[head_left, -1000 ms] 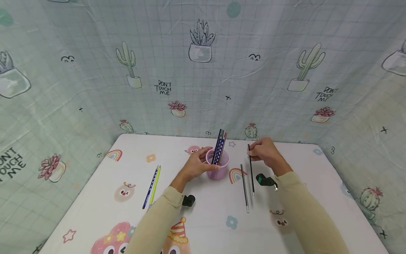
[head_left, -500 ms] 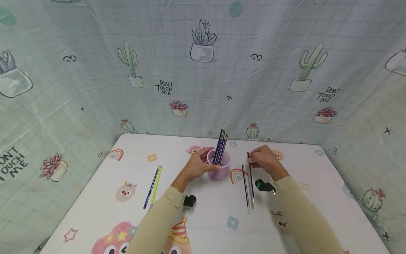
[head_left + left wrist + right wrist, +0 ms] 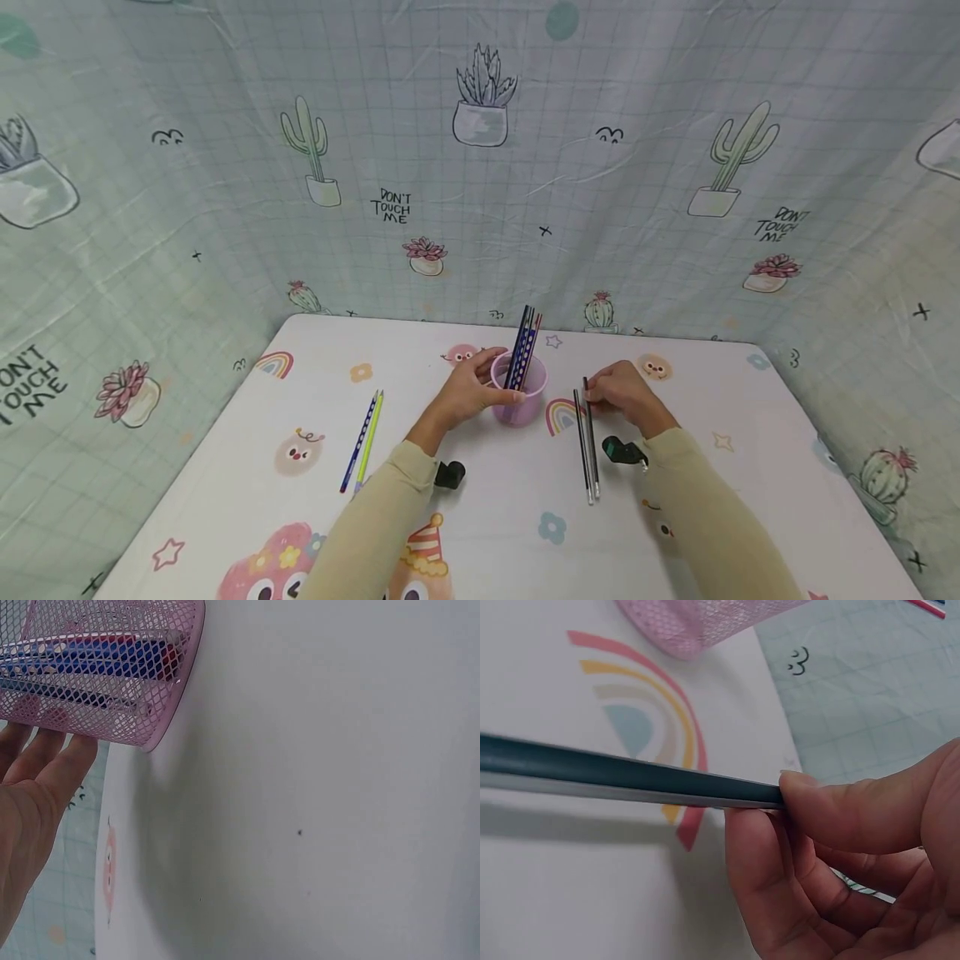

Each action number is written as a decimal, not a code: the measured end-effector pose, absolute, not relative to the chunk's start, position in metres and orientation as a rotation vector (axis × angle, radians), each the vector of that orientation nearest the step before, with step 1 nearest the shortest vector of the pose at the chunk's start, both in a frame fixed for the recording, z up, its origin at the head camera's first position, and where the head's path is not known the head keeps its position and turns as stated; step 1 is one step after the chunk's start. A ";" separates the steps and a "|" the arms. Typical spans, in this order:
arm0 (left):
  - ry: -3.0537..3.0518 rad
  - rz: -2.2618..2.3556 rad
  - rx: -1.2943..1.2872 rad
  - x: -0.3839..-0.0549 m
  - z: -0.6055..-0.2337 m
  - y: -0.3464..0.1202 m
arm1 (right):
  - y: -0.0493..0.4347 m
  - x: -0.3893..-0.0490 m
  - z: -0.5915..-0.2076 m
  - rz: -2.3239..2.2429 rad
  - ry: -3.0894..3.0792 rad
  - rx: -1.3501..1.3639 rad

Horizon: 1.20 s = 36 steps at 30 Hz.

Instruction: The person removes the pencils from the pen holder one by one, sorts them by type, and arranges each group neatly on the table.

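Note:
My left hand grips the pink mesh pencil cup from its left side, thumb in front and fingers behind. Several pencils, mostly dark blue with dots, lean inside it. In the left wrist view the fingers touch the mesh wall. To the right of the cup, my right hand pinches a dark pencil by its far end between thumb and fingers, as the right wrist view shows. A second dark pencil lies alongside it, just to its left, nearly parallel.
A dotted blue pencil and a yellow-green pencil lie side by side on the left of the white table. Black wrist cameras show beside both sleeves. A cactus-print cloth rises behind the table's back edge.
The right hand has brought its dark pencil toward me and slightly left, closer beside the other dark pencil. The left hand keeps its grip on the cup.

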<state>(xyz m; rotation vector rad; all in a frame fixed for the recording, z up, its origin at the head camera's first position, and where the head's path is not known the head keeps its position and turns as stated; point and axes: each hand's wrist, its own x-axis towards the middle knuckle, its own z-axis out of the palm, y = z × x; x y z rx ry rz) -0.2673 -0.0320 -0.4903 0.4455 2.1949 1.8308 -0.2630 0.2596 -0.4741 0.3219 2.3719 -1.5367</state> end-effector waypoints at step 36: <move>2.228 1.792 0.427 -0.267 -0.486 -0.034 | 0.250 -0.259 -0.488 -1.381 2.447 0.386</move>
